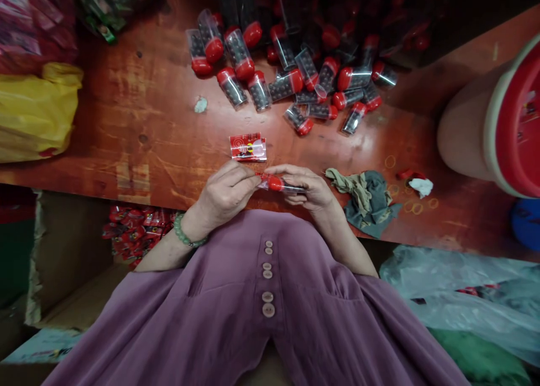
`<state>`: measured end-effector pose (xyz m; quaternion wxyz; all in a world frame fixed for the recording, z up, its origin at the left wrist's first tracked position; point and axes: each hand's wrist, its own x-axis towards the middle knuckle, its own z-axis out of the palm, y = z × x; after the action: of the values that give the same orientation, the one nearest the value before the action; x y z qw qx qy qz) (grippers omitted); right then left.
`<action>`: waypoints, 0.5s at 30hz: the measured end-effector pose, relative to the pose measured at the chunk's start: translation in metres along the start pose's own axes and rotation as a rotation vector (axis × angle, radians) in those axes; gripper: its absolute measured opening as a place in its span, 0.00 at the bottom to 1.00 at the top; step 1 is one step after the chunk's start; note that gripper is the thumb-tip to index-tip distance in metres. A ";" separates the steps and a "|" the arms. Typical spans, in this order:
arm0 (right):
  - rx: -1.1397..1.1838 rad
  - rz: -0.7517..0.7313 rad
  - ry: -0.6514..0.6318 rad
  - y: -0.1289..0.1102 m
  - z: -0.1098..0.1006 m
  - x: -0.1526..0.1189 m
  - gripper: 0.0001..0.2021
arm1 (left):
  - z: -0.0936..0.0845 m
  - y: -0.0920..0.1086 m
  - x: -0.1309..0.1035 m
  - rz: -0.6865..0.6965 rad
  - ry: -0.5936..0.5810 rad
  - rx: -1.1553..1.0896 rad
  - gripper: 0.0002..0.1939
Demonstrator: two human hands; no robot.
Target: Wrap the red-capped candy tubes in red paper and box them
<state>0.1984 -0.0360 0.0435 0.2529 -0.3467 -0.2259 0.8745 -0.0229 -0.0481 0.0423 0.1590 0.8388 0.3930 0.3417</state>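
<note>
Head: left grip (228, 193), knuckles up

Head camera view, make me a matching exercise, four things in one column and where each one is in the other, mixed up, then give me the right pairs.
Things:
1. Bead bracelet
2. Crumpled rags
3. Printed red wrapper
4. Red-capped tube nearest the blouse

Places:
A. On the table, just beyond the left hand
B. Held in the right hand
C. Around the left wrist
D. On the table, right of the right hand

Pairs: 1-C, 2-D, 3-A, 4-B
</note>
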 end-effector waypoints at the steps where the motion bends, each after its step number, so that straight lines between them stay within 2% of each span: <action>1: -0.003 0.016 0.006 0.000 -0.001 0.000 0.19 | 0.001 0.000 -0.001 -0.001 -0.015 0.012 0.07; 9: -0.150 0.084 0.075 -0.003 0.001 0.005 0.16 | 0.005 -0.005 -0.006 0.064 -0.059 0.095 0.05; 13: -0.268 0.068 0.110 -0.007 0.005 0.008 0.15 | 0.011 -0.013 -0.011 0.151 0.006 0.024 0.11; 15: -0.339 0.025 0.123 -0.009 0.009 0.010 0.14 | 0.015 -0.017 -0.012 0.147 0.011 -0.048 0.12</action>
<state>0.1881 -0.0247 0.0497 0.1934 -0.4398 -0.3500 0.8042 -0.0278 -0.0466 0.0170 0.1512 0.8594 0.3230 0.3664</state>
